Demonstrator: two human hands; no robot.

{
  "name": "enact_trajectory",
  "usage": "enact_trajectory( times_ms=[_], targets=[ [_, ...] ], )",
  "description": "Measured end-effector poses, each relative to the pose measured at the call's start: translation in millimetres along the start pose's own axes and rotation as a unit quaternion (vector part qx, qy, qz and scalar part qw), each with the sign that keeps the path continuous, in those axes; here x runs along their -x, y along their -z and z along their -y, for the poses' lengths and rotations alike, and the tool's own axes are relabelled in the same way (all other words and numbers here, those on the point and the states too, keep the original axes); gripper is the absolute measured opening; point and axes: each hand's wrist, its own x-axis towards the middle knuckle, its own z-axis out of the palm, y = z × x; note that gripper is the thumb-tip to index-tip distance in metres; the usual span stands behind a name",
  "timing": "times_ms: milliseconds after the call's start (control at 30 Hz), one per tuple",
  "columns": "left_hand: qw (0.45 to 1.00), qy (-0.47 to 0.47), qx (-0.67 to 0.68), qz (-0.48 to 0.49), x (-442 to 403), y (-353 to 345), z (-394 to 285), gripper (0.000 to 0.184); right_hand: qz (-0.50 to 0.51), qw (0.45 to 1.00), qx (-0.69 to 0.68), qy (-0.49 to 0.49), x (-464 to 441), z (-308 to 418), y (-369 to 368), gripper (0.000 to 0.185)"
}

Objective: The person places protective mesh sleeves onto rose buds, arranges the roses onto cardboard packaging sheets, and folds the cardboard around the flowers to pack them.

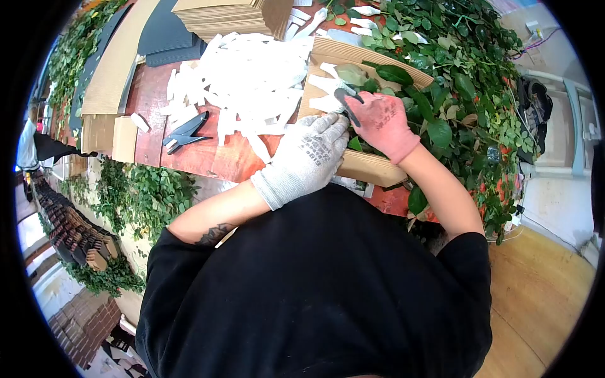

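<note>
My left hand [312,151], in a pale grey knitted glove with dark print, reaches over the near side of a cardboard sheet with a folded edge [372,169]. Its fingers are stretched out, side by side, their tips close to the white sleeves. In a pink glove with dark fingertips, my right hand [378,120] is bent over the same cardboard, fingers curled; what they hold, if anything, is hidden. White-sleeved flower heads [324,86] lie on the cardboard beside both hands. A pale green bloom [351,74] and leafy stems [394,74] lie just beyond my right hand.
A heap of white mesh sleeves [252,69] covers the reddish table [220,160]. A black stapler [187,132] lies left of it. Cardboard sheets are stacked [233,19] at the back. Leafy stems [466,120] pile up on the right. A white chair [561,126] stands at far right.
</note>
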Motion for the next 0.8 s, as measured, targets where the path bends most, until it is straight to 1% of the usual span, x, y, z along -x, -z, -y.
enact_trajectory(
  times_ms=[33,67,133,200,267,300,333,367,400,433,467,533,567,600,667,700,767,800],
  targets=[
    [1.0,0.005,0.014,0.014,0,1,1,0.044,-0.073,0.997,-0.026,0.028,-2,-2,1,0.031],
    [0.999,0.009,0.03,0.028,1,1,1,0.046,-0.071,0.997,-0.028,0.027,0,-4,-3,0.031],
    [0.999,0.009,0.037,0.027,2,1,1,0.046,-0.109,0.99,-0.079,0.037,6,-8,-10,0.031],
    [0.999,0.009,0.044,0.025,3,2,2,0.047,-0.094,0.99,-0.095,0.031,5,-9,-1,0.031],
    [0.998,0.01,0.061,0.026,1,4,4,0.047,0.024,0.993,-0.115,-0.001,-2,-9,6,0.033],
    [0.998,0.009,0.063,0.027,0,4,7,0.047,-0.007,0.992,-0.127,0.018,-1,-13,8,0.033],
    [0.995,-0.019,0.098,0.0,0,3,13,0.044,-0.005,0.992,-0.128,0.016,2,-15,6,0.033],
    [0.99,-0.049,0.132,-0.028,-2,3,22,0.042,-0.024,0.992,-0.123,0.024,4,-17,3,0.033],
    [0.99,-0.049,0.133,-0.025,-3,2,33,0.042,-0.043,0.992,-0.118,0.033,5,-17,0,0.033],
    [0.97,-0.01,0.232,-0.074,-4,0,47,0.039,-0.047,0.992,-0.109,0.036,6,-15,-4,0.033],
    [0.936,0.03,0.328,-0.122,-7,3,57,0.036,-0.046,0.992,-0.113,0.033,6,-14,-6,0.033],
    [0.954,0.123,0.264,-0.066,-16,25,71,0.031,-0.052,0.991,-0.122,0.016,6,-14,-7,0.036],
    [0.958,0.132,0.256,-0.022,-20,22,76,0.031,-0.036,0.991,-0.127,0.01,8,-14,-9,0.041],
    [0.957,0.133,0.257,-0.024,-23,14,79,0.031,-0.034,0.991,-0.126,0.012,10,-15,-13,0.041],
    [0.976,0.041,0.193,-0.091,-27,0,79,0.03,-0.084,0.991,-0.106,0.01,14,-15,-20,0.045],
    [0.973,0.081,0.208,-0.062,-29,-3,77,0.027,-0.082,0.991,-0.106,0.011,13,-16,-19,0.045],
    [0.965,0.087,0.239,-0.063,-32,-5,81,0.025,-0.02,0.991,-0.129,-0.004,11,-16,-15,0.047],
    [0.957,0.093,0.268,-0.063,-32,-6,82,0.022,-0.017,0.991,-0.131,-0.004,11,-16,-14,0.047]
  ],
)
